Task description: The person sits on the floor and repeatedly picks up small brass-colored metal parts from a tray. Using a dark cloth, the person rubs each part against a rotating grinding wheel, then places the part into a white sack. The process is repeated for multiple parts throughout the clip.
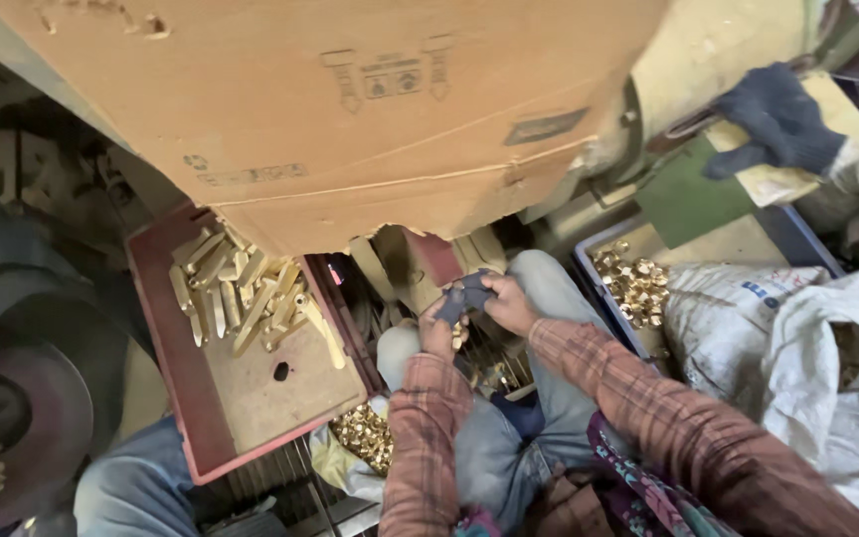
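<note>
Between the knees, both hands meet on a dark cloth (464,294). Left hand (437,333) pinches its 7 o'clock end, right hand (509,303) its 3 o'clock end. Brass pieces (241,293) lie at 9 o'clock in a red tray (176,348).

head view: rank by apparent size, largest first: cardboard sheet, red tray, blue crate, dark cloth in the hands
1. cardboard sheet, though it sits nearest the camera, which inflates it.
2. red tray.
3. blue crate, partly hidden by the sacks, so its rank is unsure.
4. dark cloth, held by both hands.
</note>
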